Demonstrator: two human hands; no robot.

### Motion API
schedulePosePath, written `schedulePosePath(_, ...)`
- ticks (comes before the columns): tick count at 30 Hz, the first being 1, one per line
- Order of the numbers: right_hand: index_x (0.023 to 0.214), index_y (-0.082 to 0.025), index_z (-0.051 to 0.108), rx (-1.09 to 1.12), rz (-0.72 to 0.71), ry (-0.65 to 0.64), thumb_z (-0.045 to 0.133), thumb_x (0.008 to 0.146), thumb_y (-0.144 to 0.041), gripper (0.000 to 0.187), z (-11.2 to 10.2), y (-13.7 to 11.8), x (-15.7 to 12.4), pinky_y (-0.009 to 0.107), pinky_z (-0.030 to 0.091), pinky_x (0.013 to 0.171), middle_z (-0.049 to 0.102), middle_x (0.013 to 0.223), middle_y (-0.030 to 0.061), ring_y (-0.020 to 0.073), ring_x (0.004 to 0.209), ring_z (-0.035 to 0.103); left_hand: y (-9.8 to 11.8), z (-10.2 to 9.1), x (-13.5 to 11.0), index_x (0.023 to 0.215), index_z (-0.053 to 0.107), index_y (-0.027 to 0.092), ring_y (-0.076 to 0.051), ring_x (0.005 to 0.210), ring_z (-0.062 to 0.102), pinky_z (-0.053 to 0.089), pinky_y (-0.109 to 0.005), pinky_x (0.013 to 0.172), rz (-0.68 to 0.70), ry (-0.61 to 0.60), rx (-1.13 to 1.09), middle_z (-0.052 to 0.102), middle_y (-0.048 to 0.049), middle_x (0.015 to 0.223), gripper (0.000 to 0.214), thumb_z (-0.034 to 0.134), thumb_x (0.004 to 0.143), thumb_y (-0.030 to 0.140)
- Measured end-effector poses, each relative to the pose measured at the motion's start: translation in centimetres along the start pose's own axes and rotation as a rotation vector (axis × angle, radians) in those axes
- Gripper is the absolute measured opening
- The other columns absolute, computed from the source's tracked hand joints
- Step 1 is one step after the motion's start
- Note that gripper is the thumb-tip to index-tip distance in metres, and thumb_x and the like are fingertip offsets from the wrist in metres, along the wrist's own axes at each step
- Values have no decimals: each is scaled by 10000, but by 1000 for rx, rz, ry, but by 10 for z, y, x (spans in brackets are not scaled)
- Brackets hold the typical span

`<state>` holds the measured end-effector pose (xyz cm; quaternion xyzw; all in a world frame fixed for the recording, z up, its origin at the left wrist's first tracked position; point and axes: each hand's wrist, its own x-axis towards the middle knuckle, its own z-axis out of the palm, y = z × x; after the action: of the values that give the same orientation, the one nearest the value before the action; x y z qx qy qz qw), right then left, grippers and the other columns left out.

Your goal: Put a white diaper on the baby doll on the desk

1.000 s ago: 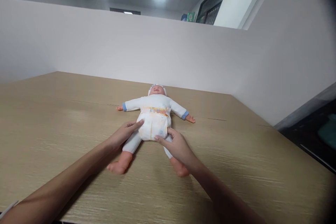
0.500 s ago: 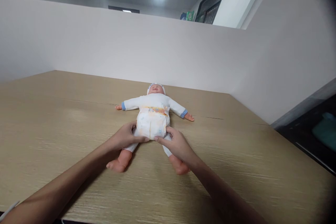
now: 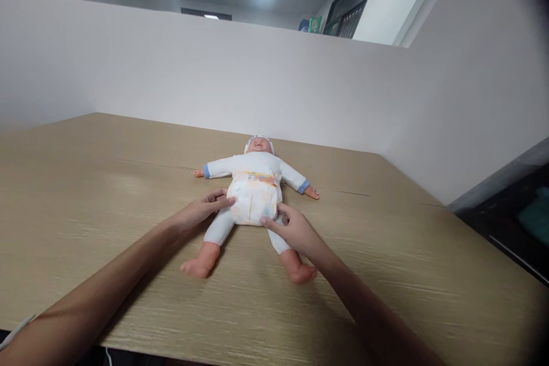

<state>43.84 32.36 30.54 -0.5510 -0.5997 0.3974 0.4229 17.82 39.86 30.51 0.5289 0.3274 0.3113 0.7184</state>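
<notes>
A baby doll (image 3: 257,163) in a white outfit with blue cuffs lies on its back, head away from me, arms spread and legs apart. Around its hips and belly is a white diaper (image 3: 252,200) with an orange printed waistband. My left hand (image 3: 210,207) grips the diaper's left side at the hip, thumb on top and fingers partly hidden behind the edge. On the other side, my right hand (image 3: 295,231) has the diaper's leg edge between thumb and fingers, just above the doll's thigh.
The doll lies on a wood-grain table (image 3: 128,229). A pale partition wall (image 3: 214,74) runs behind it. Past the table's right edge is a dark object (image 3: 510,223), only partly in view. A white cable (image 3: 108,355) hangs at the near edge.
My left hand has moved up from the crotch and leg edge to the diaper's side at the hip. My right hand stays at the leg edge. The view has shifted slightly.
</notes>
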Motion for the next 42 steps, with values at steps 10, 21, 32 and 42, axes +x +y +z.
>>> schedulePosePath(10,848,-246,648,24,-31,189,779,888,-637,414,7,6,-3,314,491,700,671,781,-13,203,741,620,-17,-6,6,1108,743,203,-260,1010,694,529,-354,858,160,205,153,780,-90,1103,477,834,871,606)
schedulePosePath(21,1039,-240,652,-358,-170,449,773,908,-607,408,-9,5,-4,407,519,838,723,981,66,258,867,652,-16,-2,-1,1430,643,284,-263,1274,638,501,-382,1098,527,399,685,643,-72,1541,462,673,1029,510)
schedulePosePath(32,1205,-244,677,-463,-496,446,622,1075,-462,259,-30,36,14,467,561,1027,746,1173,91,272,1059,707,-25,-25,9,967,781,232,-268,990,721,523,-407,964,519,565,721,822,-53,1043,582,384,1122,628)
schedulePosePath(42,1469,-142,588,-792,-430,495,535,1042,-636,655,-92,83,98,592,488,1112,674,1424,234,412,1290,610,-18,-91,81,1415,619,164,-399,1362,537,402,-558,1215,611,741,1257,658,-190,1452,575,571,1021,580)
